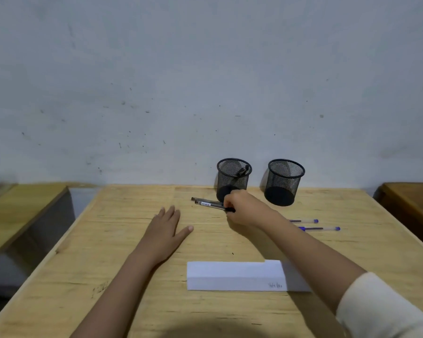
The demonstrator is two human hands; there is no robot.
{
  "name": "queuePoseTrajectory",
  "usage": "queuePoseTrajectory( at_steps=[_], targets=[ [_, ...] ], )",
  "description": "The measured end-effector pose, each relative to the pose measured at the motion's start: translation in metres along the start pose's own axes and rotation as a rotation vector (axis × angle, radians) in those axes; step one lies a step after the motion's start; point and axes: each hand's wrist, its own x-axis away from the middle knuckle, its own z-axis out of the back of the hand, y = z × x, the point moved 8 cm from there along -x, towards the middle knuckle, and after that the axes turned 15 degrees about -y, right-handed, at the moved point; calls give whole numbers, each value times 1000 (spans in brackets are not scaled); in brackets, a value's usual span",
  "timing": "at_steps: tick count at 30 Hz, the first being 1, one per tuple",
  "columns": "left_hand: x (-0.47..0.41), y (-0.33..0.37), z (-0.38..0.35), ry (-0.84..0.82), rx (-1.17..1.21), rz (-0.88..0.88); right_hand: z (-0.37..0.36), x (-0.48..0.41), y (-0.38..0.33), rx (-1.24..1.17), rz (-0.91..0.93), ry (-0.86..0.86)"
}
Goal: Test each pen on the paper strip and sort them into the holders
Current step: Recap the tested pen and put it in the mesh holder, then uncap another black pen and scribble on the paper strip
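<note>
1. Grey, scuffed wall (205, 69) fills the upper frame. Below it a wooden tabletop (132, 289) carries everything.
2. Two mesh holders stand at the far edge, centre-right of the frame and apart from each other. The left holder (233, 179) has one dark pen (242, 170) leaning inside and the right holder (284, 182) looks empty. They are probably kept separate so that working pens and dead ones go to different places.
3. A paper strip (235, 276) lies in the lower middle, nearest the person, with a scribble (275, 285) at its right end where a writing hand reaches it easily.
4. The right grip (244, 208) is at the centre of the frame, just in front of the left holder. Its fingers curl over the right ends of two black pens (205, 203) lying side by side on the tabletop. Whether it pinches one or both I cannot tell.
5. The left grip (166, 228) rests flat left of centre, fingers spread wide and holding nothing. It is likely bracing there, ready to steady the strip.
6. Two blue pens (313, 225) lie at the right, beyond the right arm and well apart from the black pair. They seem to be waiting their turn.
</note>
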Motion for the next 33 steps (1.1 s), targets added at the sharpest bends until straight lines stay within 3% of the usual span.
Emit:
queuePoseTrajectory(
  at_steps=[9, 17, 22, 24, 28, 33],
  targets=[
    [2, 0, -1, 12, 0, 8, -5, -13, -2, 63, -79, -13],
    [7, 3, 1, 10, 26, 16, -16, -11, -2, -5, -65, -162],
    [8, 2, 9, 31, 79, 48, 13, 11, -11, -265, 13, 21],
    [8, 4, 13, 57, 214, 20, 25, 25, -13, -459, 46, 112],
    [20, 38, 15, 40, 901, -174, 33, 52, -11, -833, 103, 241],
    [36, 85, 37, 97, 1140, -401, 33, 91, -5, -1227, 210, 360]
  ],
)
